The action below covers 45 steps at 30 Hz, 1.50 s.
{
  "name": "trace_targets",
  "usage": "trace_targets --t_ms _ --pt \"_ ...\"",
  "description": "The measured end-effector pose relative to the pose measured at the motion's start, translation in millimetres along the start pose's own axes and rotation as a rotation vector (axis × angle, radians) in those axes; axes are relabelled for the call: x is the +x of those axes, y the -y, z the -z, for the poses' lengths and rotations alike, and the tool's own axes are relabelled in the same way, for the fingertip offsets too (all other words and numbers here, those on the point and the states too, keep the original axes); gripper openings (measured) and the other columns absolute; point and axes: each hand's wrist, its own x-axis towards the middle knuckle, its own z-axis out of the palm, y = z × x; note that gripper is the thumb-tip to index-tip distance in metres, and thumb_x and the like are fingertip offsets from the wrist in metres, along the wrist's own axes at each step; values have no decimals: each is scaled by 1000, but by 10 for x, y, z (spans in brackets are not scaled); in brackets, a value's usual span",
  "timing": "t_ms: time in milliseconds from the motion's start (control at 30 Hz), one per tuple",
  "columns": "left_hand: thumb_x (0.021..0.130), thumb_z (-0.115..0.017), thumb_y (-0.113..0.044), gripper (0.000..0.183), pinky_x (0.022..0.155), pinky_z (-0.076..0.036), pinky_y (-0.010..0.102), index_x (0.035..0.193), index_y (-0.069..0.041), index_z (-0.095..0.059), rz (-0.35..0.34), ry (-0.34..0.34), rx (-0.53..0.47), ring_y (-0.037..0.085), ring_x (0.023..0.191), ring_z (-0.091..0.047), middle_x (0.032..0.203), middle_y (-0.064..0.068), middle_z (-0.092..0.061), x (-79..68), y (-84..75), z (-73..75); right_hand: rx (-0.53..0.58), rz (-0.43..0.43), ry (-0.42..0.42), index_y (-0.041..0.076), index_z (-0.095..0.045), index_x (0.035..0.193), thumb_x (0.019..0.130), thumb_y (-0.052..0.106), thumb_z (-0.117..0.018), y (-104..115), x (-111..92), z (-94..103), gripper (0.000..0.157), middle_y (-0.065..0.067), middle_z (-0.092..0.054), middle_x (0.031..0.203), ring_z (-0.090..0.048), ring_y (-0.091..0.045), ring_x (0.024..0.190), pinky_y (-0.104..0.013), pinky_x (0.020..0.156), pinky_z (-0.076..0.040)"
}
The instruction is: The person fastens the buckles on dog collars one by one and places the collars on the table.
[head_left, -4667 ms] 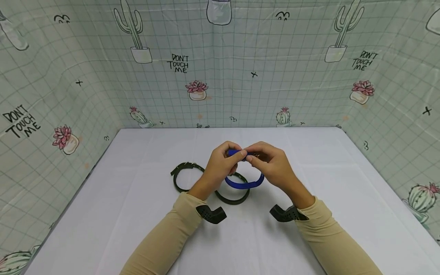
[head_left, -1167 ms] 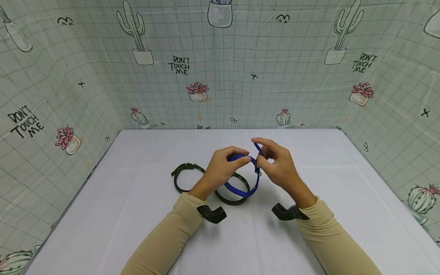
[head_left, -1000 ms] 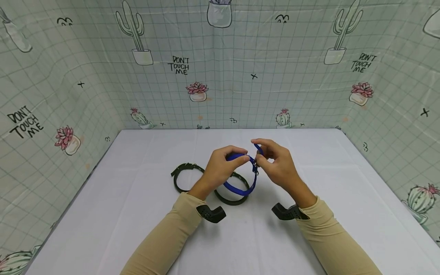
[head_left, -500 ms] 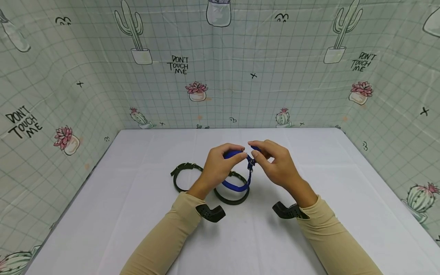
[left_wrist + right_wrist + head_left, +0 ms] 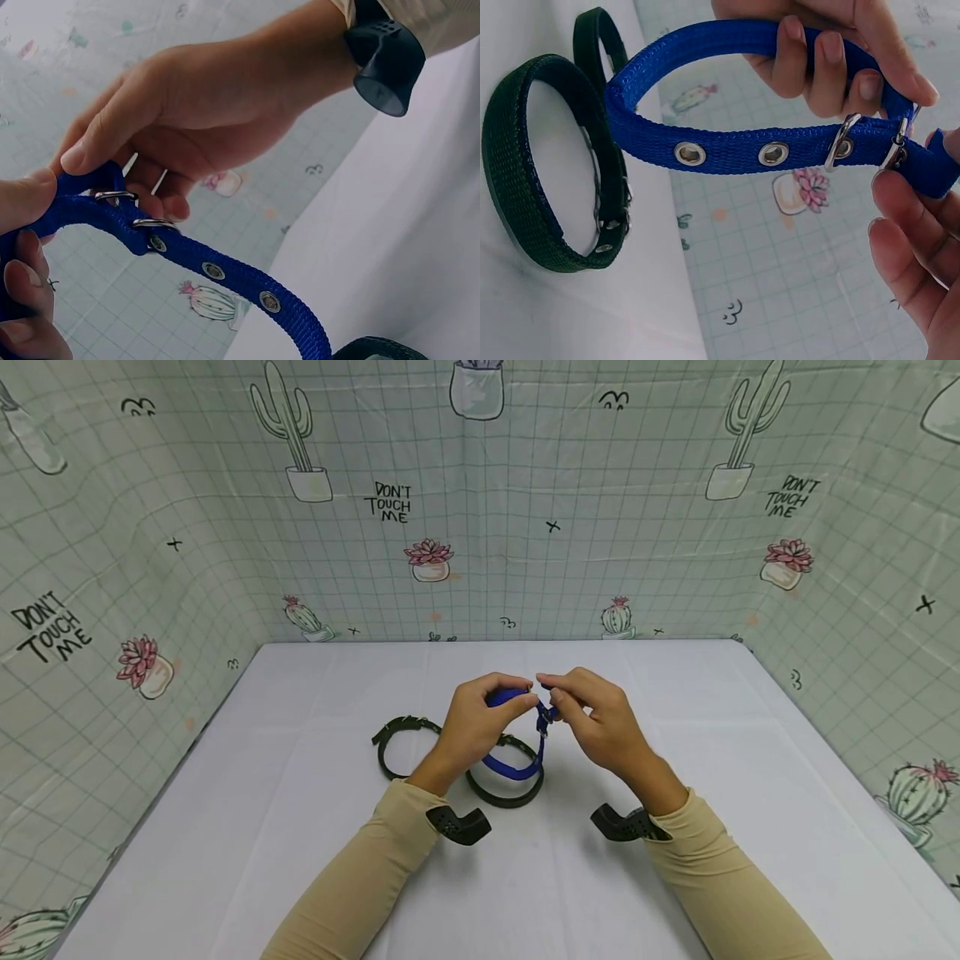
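A blue webbing collar [image 5: 513, 772] is held up in a loop between my two hands, over the table. My left hand [image 5: 480, 717] grips the band, its fingers curled round it in the right wrist view. With thumb and fingers, my right hand [image 5: 600, 720] pinches the strap end beside the metal buckle [image 5: 894, 147]. A D-ring [image 5: 840, 144] and metal eyelets [image 5: 773, 154] show along the band. The strap end bends back at the buckle in the left wrist view. Below lie two dark green collars, a left one [image 5: 411, 722] and a right one [image 5: 512, 802].
A white cloth covers the table [image 5: 315, 877]. Behind it and at both sides hangs a grid-patterned curtain [image 5: 510, 585] with cactus prints. Black wrist cameras, one on the left wrist [image 5: 459, 825] and one on the right [image 5: 628, 823], stick out inward.
The blue collar's buckle end came into sight between my hands. Its strap end, raised about a second ago, is now lower, and my right hand has come closer to my left. The green collars stayed put.
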Motion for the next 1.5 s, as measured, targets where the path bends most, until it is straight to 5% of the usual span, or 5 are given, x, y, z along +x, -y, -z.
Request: trace_targets --t_ms 633,1067,1500 --pt "93 -74 -29 31 85 -56 31 118 -10 -72 -14 2 11 15 102 -67 115 3 -69 0 4 1 68 -75 -1 -8 -69 100 88 -17 -63 44 6 28 16 -19 -67 83 -63 -26 63 -27 60 -52" --pt "93 -75 -27 30 85 -56 31 117 -8 -73 -32 -1 -3 16 100 -68 113 4 -70 -7 19 -2 57 -58 31 -5 -72 97 86 -18 -61 40 11 29 21 -15 -69 87 -58 -14 72 -22 65 -50" --pt "93 -75 -28 30 85 -56 31 116 -10 -74 -45 2 24 16 101 -68 114 3 -70 0 4 -3 52 -91 55 -1 -70 99 88 -12 -65 -46 -20 13 16 -10 -69 87 -62 -21 68 -25 62 -52"
